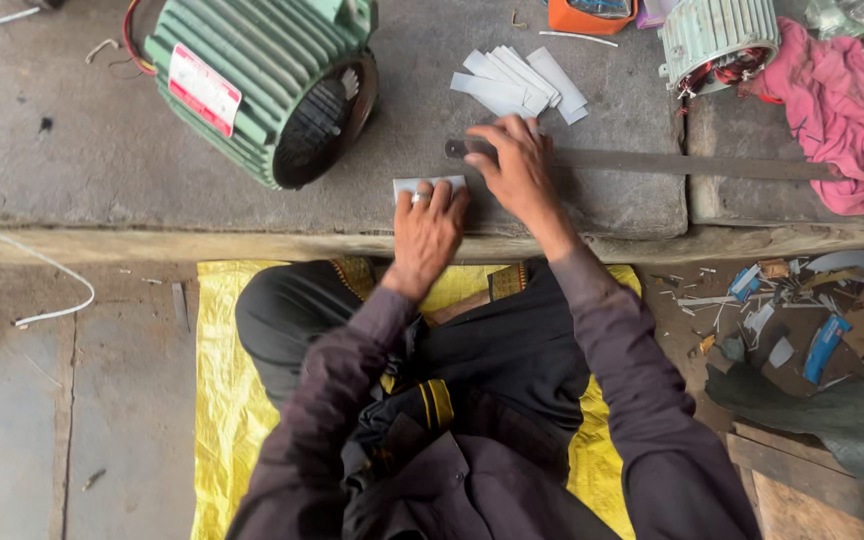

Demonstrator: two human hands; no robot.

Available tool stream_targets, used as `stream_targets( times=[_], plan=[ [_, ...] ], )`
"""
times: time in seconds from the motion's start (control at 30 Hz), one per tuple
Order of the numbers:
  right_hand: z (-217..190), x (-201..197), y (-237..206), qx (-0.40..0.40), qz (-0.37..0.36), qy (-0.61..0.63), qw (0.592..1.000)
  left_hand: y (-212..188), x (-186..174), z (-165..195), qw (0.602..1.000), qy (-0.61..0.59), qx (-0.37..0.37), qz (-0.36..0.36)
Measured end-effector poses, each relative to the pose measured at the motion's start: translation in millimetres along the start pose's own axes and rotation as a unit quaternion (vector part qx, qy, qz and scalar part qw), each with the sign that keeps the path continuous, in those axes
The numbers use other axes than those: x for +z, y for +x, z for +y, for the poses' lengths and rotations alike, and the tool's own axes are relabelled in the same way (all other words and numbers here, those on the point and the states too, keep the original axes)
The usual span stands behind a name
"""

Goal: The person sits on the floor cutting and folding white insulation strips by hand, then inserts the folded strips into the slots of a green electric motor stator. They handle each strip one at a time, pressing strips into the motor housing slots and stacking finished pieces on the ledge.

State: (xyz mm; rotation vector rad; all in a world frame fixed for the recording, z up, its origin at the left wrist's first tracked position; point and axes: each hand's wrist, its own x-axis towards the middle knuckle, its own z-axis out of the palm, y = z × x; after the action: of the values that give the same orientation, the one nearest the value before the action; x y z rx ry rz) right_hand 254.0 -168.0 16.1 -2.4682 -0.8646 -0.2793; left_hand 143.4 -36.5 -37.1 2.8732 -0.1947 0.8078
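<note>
My left hand lies flat on a small white paper strip at the front of a concrete step, fingers pressing it down. My right hand rests just beyond it, fingers spread over the left end of a long flat metal ruler that runs to the right. A fan of several cut white paper strips lies behind the right hand. A green ribbed motor housing lies on its side to the left, open end facing the hands.
A second pale green motor part and a pink cloth lie at the right rear, an orange box at the back. Paper scraps and litter cover the floor right. I sit on a yellow sheet. A white wire trails left.
</note>
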Motion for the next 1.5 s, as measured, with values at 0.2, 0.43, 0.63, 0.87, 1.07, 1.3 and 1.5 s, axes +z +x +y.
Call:
stream_targets(
  times=[0.2, 0.43, 0.63, 0.87, 1.07, 1.3, 1.5],
  plan=[
    [17.7, -0.4, 30.4, 0.059, -0.170, 0.096, 0.979, -20.7, 12.7, 7.6, 0.999, 0.031, 0.021, -0.006],
    [28.5, -2.7, -2.8, -0.007, -0.161, 0.121, 0.979, -22.1, 20.5, -10.9, 0.988, 0.130, 0.084, -0.021],
    [27.4, 22.7, -22.1, -0.052, -0.059, 0.049, 0.996, -26.7, 31.7, -14.8, 0.982, 0.157, 0.102, -0.027],
    [24.7, 27.6, -23.4, -0.070, -0.040, 0.027, 0.996, -23.9, 33.4, -17.9, 0.984, 0.142, 0.104, -0.033],
    [7.9, 15.5, -7.5, -0.065, -0.035, 0.022, 0.997, -22.5, 14.3, -7.3, 0.984, 0.149, 0.091, -0.032],
    [-11.0, -10.6, -1.5, -0.072, -0.022, 0.141, 0.987, 0.3, -17.8, -31.1, 0.989, 0.072, 0.086, -0.094],
    [-16.7, -0.9, 1.6, -0.075, -0.003, 0.087, 0.993, -3.7, -15.7, -40.7, 0.993, 0.071, 0.078, -0.054]
  ],
)
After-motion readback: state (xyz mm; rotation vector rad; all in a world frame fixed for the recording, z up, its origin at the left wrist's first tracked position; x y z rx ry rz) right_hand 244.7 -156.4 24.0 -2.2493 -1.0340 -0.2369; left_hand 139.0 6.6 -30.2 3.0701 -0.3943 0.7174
